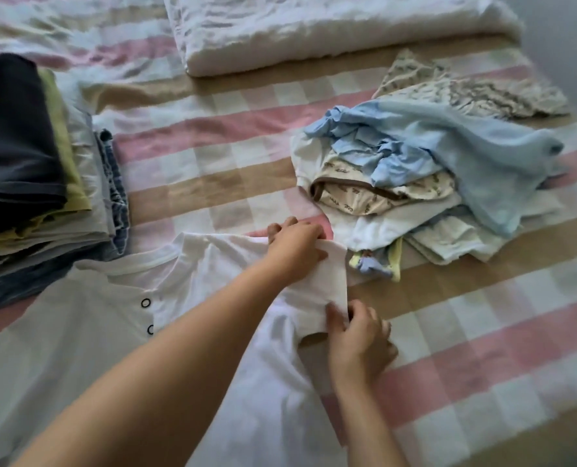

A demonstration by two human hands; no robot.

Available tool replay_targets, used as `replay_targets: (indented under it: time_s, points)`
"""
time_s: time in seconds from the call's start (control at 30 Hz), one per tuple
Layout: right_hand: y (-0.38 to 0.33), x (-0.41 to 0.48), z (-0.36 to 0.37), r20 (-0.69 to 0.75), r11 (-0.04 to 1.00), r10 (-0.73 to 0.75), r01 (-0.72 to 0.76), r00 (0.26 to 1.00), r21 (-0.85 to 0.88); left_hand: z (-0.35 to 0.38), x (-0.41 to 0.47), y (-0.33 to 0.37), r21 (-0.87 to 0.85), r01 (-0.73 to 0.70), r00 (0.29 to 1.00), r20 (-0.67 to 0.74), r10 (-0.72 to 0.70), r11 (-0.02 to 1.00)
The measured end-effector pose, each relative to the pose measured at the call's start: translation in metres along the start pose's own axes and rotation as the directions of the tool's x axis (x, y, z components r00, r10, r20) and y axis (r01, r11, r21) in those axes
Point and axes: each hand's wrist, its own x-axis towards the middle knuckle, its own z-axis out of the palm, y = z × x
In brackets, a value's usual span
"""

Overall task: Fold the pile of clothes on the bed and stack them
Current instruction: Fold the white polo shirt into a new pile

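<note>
A white shirt with black snap rings lies spread flat on the checked bed sheet, near me at the left. Its right sleeve points toward the middle of the bed. My left hand pinches the far corner of that sleeve. My right hand pinches the near corner of the same sleeve. An unfolded pile of clothes, light blue on top with cream and white pieces under it, lies to the right. A folded stack, dark navy on top, stands at the left.
A rolled white quilt lies across the head of the bed. A patterned cream garment lies flat behind the pile. Bare checked sheet shows between the stack and the pile and at the lower right.
</note>
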Motion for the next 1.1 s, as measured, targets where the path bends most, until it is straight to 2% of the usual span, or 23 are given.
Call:
replay_targets:
  time_s: [0.17,0.3,0.33,0.4,0.47,0.53,0.63,0.7,0.73,0.77,0.83,0.9,0.97,1.03,1.1]
  points:
    - [0.007,0.025,-0.015,0.020,0.994,-0.026,0.024,0.999,0.109,0.002,0.013,0.002,-0.173,-0.025,0.994,-0.105,0.007,0.985]
    - [0.003,0.022,-0.020,-0.005,0.972,-0.022,0.023,1.000,0.235,-0.015,-0.004,0.004,-0.360,0.021,0.982,-0.169,-0.087,0.933]
    - [0.001,0.018,-0.022,-0.034,0.954,-0.048,0.056,0.998,0.295,-0.023,-0.010,0.002,-0.409,0.009,0.984,-0.158,-0.080,0.913]
    - [-0.002,0.009,-0.026,-0.157,0.902,-0.178,0.225,0.971,0.369,-0.041,-0.025,-0.011,-0.548,-0.024,0.993,-0.112,-0.045,0.836]
    - [-0.006,-0.004,-0.027,-0.298,0.843,-0.363,0.448,0.883,0.298,-0.060,-0.045,-0.030,-0.665,-0.024,0.998,-0.058,-0.020,0.746]
    - [-0.011,-0.018,-0.023,-0.346,0.757,-0.553,0.630,0.758,0.170,-0.074,-0.068,-0.054,-0.669,-0.013,1.000,-0.015,0.004,0.743]
    - [-0.018,-0.041,-0.012,-0.266,0.586,-0.767,0.806,0.584,0.082,-0.081,-0.097,-0.091,-0.565,0.058,0.997,0.070,-0.023,0.823]
    - [-0.019,-0.052,-0.001,-0.141,0.501,-0.851,0.863,0.506,0.073,-0.075,-0.108,-0.108,-0.430,0.089,0.995,0.085,-0.058,0.898]
    - [-0.019,-0.055,0.005,-0.082,0.478,-0.873,0.876,0.482,0.063,-0.069,-0.111,-0.111,-0.353,0.095,0.995,0.039,-0.087,0.931]
    - [-0.018,-0.056,0.009,-0.043,0.473,-0.879,0.879,0.476,0.061,-0.063,-0.111,-0.110,-0.274,0.098,0.991,-0.063,-0.119,0.957]
    - [-0.015,-0.057,0.015,-0.037,0.518,-0.852,0.852,0.522,0.074,-0.055,-0.112,-0.097,-0.155,0.063,0.946,-0.307,-0.108,0.986]
    - [-0.014,-0.058,0.020,-0.023,0.602,-0.798,0.799,0.602,0.009,-0.044,-0.109,-0.079,-0.054,-0.120,0.912,-0.401,0.089,0.991]
    - [-0.013,-0.059,0.024,0.078,0.665,-0.734,0.737,0.675,-0.121,-0.026,-0.102,-0.066,0.074,-0.241,0.928,-0.276,0.252,0.968]
    - [-0.010,-0.060,0.030,0.148,0.690,-0.684,0.699,0.715,-0.185,-0.011,-0.095,-0.062,0.144,-0.171,0.978,-0.092,0.185,0.975]
    - [-0.003,-0.063,0.036,0.164,0.719,-0.647,0.667,0.745,-0.196,0.001,-0.089,-0.071,0.206,-0.069,0.997,-0.014,0.074,0.976]
